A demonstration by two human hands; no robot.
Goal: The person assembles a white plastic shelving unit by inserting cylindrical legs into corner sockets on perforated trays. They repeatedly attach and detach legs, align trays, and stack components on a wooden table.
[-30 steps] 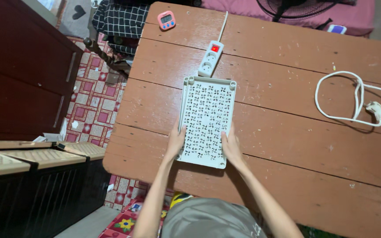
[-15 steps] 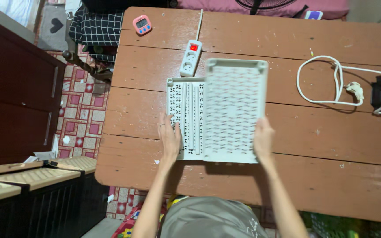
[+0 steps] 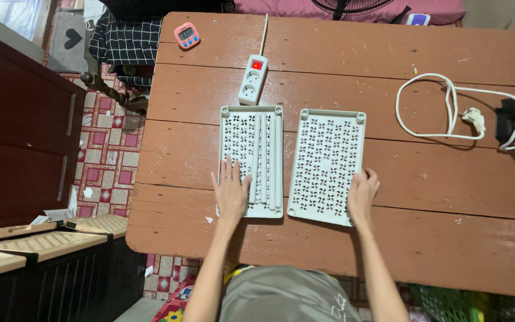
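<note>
From the head camera, two grey perforated plastic panels lie flat and side by side on a wooden table point(image 3: 448, 179). The left panel point(image 3: 251, 161) carries some long grey rods point(image 3: 269, 161) lying along it. The left hand point(image 3: 232, 194) rests flat on the near end of this panel, fingers spread and open, gripping nothing. The right panel point(image 3: 327, 167) lies slightly tilted, just beside the first one. The right hand point(image 3: 362, 194) lies open at its near right corner, fingers touching the edge, not closed on it. Beyond the panels is a white power strip point(image 3: 253, 79), farther a pink timer point(image 3: 186, 35). A white cable point(image 3: 448, 107) lies coiled at the right.
</note>
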